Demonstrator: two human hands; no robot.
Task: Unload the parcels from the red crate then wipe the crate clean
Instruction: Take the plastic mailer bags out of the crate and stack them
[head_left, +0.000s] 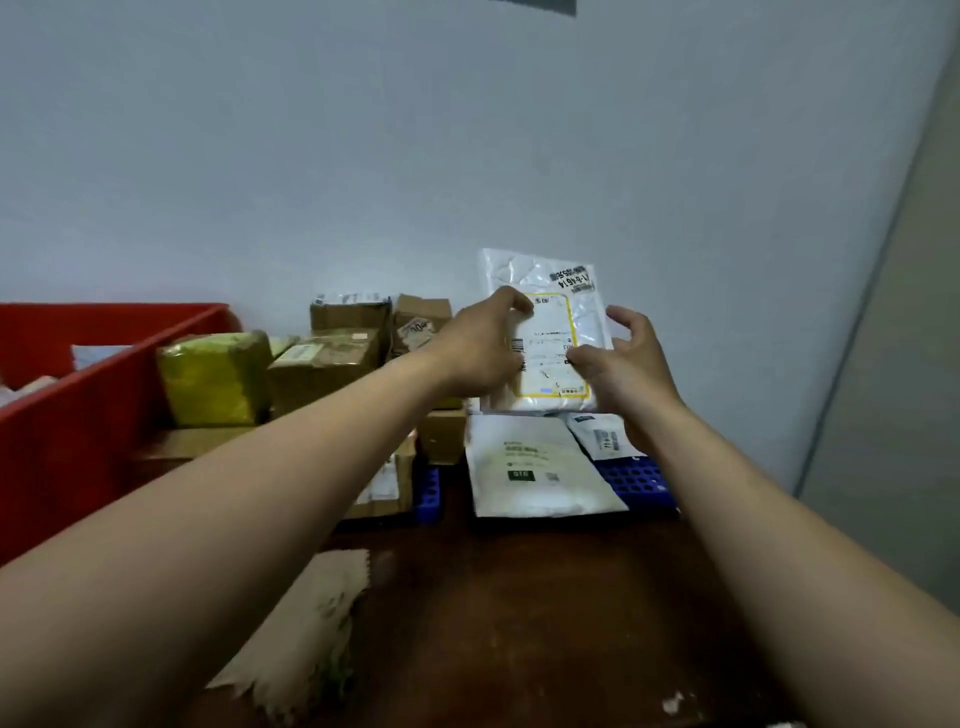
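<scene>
Left hand pinches a white mailer upright at the desk's far edge. Right hand only thumbs it, fingers loose. The red crate sits at the left edge, parcels inside. Once released, the limp mailer may slump.

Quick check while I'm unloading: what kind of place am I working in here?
Probably a parcel sorting corner or small mailroom. The cues are the taped cardboard boxes stacked against a plain wall, a white mailer with a printed shipping label, and the red crate at the left.
</scene>
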